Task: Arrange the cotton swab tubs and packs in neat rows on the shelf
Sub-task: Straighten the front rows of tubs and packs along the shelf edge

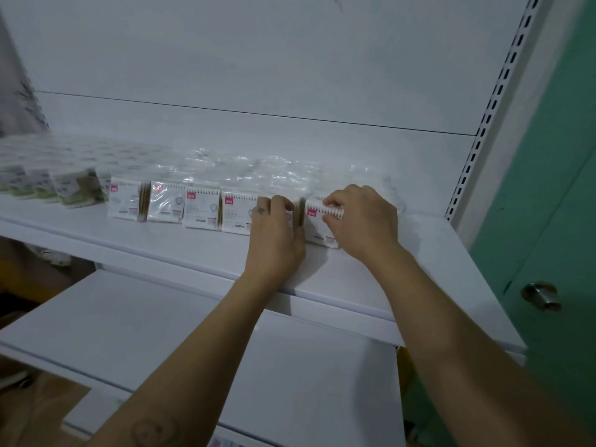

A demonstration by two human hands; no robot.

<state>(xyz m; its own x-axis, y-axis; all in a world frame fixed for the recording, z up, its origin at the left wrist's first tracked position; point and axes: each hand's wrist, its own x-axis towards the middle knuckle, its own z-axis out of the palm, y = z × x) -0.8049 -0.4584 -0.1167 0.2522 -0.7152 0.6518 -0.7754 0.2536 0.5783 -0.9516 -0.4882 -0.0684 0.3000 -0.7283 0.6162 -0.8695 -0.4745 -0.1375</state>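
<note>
Four packs (pixel 201 204) stood ranked left of the grips. Left grip (pixel 277 233) pinched the fifth pack (pixel 300 212), right grip (pixel 361 221) the last pack (pixel 317 225), both seemingly unsquared.

Both hands are up on the white shelf (pixel 193 250). The right hand (pixel 361 217) curls its fingers over the top of the end pack (pixel 317 225). The left hand (pixel 277 227) grips the neighbouring pack (pixel 300 211), touching on its left and mostly hidden. Leftward from the grip runs a row of packs (pixel 201 208), then blurred tubs (pixel 75 188). Just behind lies crinkled clear wrapping (pixel 245 169). Well off to the right is a green door (pixel 554 188) with a metal knob (pixel 541 295).
</note>
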